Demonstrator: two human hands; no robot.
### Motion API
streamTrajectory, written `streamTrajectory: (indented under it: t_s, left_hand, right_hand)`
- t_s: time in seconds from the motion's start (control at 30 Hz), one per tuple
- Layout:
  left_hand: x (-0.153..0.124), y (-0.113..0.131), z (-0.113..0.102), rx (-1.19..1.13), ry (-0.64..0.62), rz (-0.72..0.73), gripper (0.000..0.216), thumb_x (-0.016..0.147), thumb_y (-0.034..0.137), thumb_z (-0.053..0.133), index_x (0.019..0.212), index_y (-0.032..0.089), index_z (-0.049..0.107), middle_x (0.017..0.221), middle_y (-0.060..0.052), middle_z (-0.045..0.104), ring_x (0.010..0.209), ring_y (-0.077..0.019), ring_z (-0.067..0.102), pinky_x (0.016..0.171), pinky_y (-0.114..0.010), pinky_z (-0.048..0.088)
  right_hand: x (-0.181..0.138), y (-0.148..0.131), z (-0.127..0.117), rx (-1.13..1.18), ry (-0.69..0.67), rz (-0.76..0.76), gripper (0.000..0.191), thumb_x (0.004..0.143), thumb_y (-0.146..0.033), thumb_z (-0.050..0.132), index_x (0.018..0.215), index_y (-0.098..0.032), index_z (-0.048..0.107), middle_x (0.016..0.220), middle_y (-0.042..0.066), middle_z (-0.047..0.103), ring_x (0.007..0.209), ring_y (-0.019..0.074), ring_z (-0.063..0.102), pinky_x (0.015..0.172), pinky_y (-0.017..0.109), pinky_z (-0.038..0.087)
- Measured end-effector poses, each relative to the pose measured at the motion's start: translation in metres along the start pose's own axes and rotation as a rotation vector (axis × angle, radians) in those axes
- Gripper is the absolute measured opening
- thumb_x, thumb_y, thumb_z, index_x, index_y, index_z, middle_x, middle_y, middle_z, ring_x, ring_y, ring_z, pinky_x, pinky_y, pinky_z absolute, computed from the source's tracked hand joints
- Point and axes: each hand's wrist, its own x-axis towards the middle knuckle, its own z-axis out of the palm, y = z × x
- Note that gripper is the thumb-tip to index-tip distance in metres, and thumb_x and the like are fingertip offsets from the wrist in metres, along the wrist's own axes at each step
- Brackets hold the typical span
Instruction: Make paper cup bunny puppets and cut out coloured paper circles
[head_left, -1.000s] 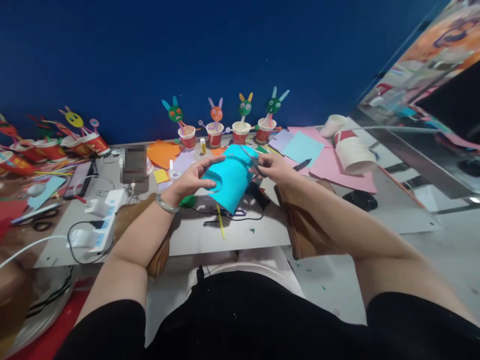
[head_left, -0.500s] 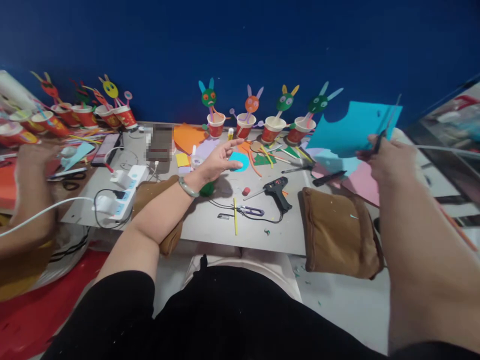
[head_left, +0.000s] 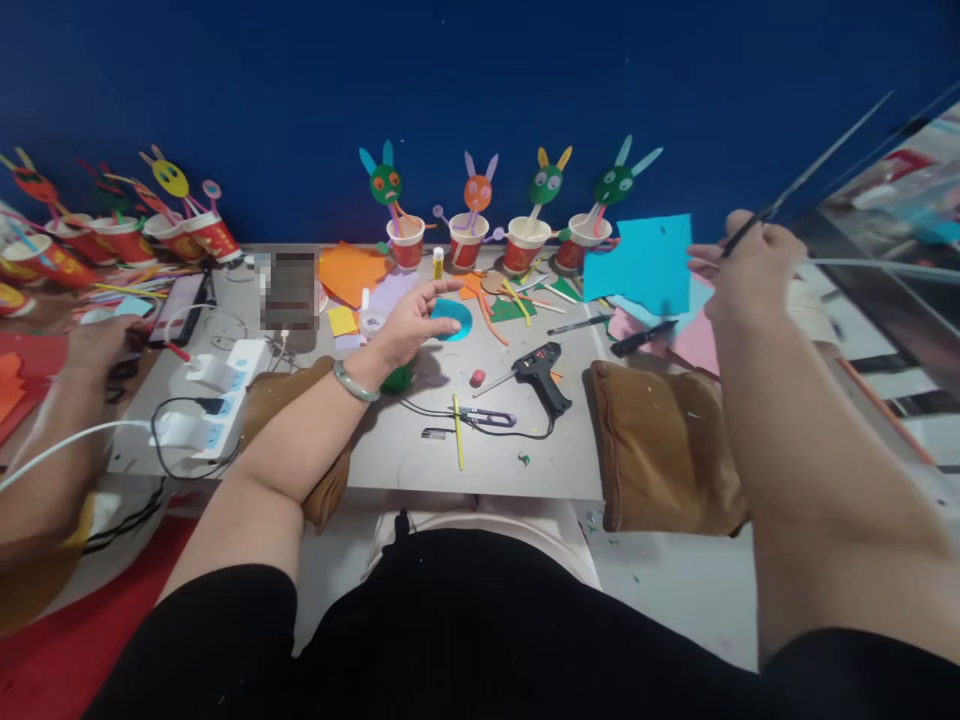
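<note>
My left hand (head_left: 411, 322), a pale bangle at its wrist, holds a blue paper disc (head_left: 455, 320) above the middle of the table. The thumb lies across the disc and the upper fingers stretch out over it; the grip behind is hidden. Over at the right, my right hand (head_left: 754, 265) is closed on black-handled scissors (head_left: 787, 190), whose blades point up and away to the right. Just left of that hand, a blue paper sheet (head_left: 637, 265) with a cut edge rests over other papers at the back of the table.
Several red paper cups (head_left: 406, 250) with rabbit-like paper figures line the wall. A glue gun (head_left: 544, 378), thread snips (head_left: 487, 417) and a yellow stick (head_left: 458, 432) lie in front. At left are a power strip (head_left: 236, 395) and another person's hand (head_left: 97, 350).
The blue sheet has left my right hand and dropped onto the table. My right hand now has only the scissors, swung outward. The view has turned slightly right.
</note>
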Motion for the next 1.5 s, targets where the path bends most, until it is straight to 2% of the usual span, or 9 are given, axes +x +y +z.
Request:
streamTrajectory:
  t_s: [0.13,0.27,0.4,0.7,0.83,0.97,1.13,1.33,1.5]
  left_hand:
    - [-0.001,-0.001,0.003,0.024,0.069,0.002,0.070,0.063,0.017,0.089,0.131,0.016,0.073,0.087,0.001,0.077,0.074,-0.0124,0.068,0.071,-0.026,0.054]
    - [-0.002,-0.001,0.004,0.055,0.038,0.023,0.071,0.061,0.021,0.094,0.129,0.015,0.072,0.085,0.001,0.075,0.076,-0.0136,0.067,0.071,-0.028,0.054]
    - [-0.002,-0.006,0.004,0.107,-0.050,0.038,0.074,0.064,0.024,0.095,0.131,0.013,0.068,0.085,0.001,0.073,0.078,-0.0139,0.069,0.073,-0.029,0.054]
    - [-0.003,-0.030,0.011,0.202,-0.207,0.071,0.062,0.072,0.012,0.084,0.132,0.016,0.068,0.073,0.010,0.060,0.067,-0.0082,0.058,0.068,-0.023,0.047]
    - [-0.004,-0.034,0.014,0.196,-0.235,0.096,0.057,0.071,0.014,0.084,0.125,0.017,0.071,0.098,-0.001,0.077,0.080,-0.0114,0.066,0.076,-0.026,0.053]
    - [-0.009,-0.032,0.016,0.192,-0.175,0.072,0.056,0.073,0.018,0.087,0.128,0.015,0.074,0.120,-0.010,0.080,0.097,-0.0188,0.075,0.087,-0.032,0.059]
    - [-0.016,-0.029,0.023,0.013,-0.082,0.003,0.060,0.078,0.035,0.098,0.129,0.018,0.072,0.109,-0.005,0.079,0.089,-0.0155,0.074,0.083,-0.030,0.060]
    - [-0.022,-0.024,0.037,-0.091,-0.101,-0.069,0.060,0.072,0.060,0.104,0.095,0.018,0.069,0.086,0.001,0.070,0.076,-0.0110,0.064,0.074,-0.027,0.054]
    - [-0.026,-0.021,0.041,-0.062,-0.056,-0.075,0.060,0.074,0.067,0.101,0.089,0.017,0.072,0.083,0.000,0.071,0.074,-0.0113,0.061,0.075,-0.028,0.053]
  right_hand:
    - [-0.071,0.005,0.026,0.141,-0.402,-0.103,0.033,0.107,-0.014,0.065,0.074,-0.016,0.060,0.076,0.008,0.077,0.061,0.0052,0.067,0.063,0.025,0.046]
    - [-0.154,0.008,0.040,0.112,-0.832,-0.251,0.034,0.094,-0.034,0.090,0.072,-0.017,0.071,0.077,0.005,0.077,0.074,0.0132,0.070,0.076,0.030,0.057]
    - [-0.197,0.015,0.043,0.062,-1.018,-0.273,0.046,0.081,-0.057,0.097,0.067,-0.024,0.069,0.073,0.003,0.072,0.077,0.0205,0.070,0.073,0.034,0.059]
    - [-0.209,0.036,0.044,0.048,-1.099,-0.313,0.039,0.082,-0.054,0.095,0.069,-0.024,0.073,0.075,0.002,0.072,0.075,0.0191,0.065,0.075,0.033,0.056]
    - [-0.209,0.037,0.040,0.051,-1.119,-0.295,0.044,0.081,-0.055,0.096,0.067,-0.025,0.067,0.074,0.002,0.068,0.074,0.0194,0.061,0.074,0.035,0.054]
    - [-0.207,0.036,0.037,0.074,-1.140,-0.219,0.047,0.081,-0.060,0.097,0.068,-0.024,0.069,0.073,0.002,0.067,0.072,0.0189,0.059,0.070,0.035,0.052]
    - [-0.208,0.033,0.034,0.132,-1.125,-0.104,0.052,0.077,-0.063,0.100,0.067,-0.024,0.067,0.070,0.000,0.060,0.065,0.0157,0.051,0.061,0.033,0.046]
    - [-0.210,0.031,0.031,0.153,-1.127,-0.098,0.053,0.078,-0.062,0.100,0.066,-0.026,0.063,0.068,0.001,0.053,0.065,0.0174,0.047,0.058,0.034,0.042]
    - [-0.212,0.029,0.030,0.154,-1.124,-0.092,0.055,0.077,-0.064,0.099,0.064,-0.026,0.062,0.066,0.001,0.053,0.065,0.0178,0.046,0.058,0.035,0.041]
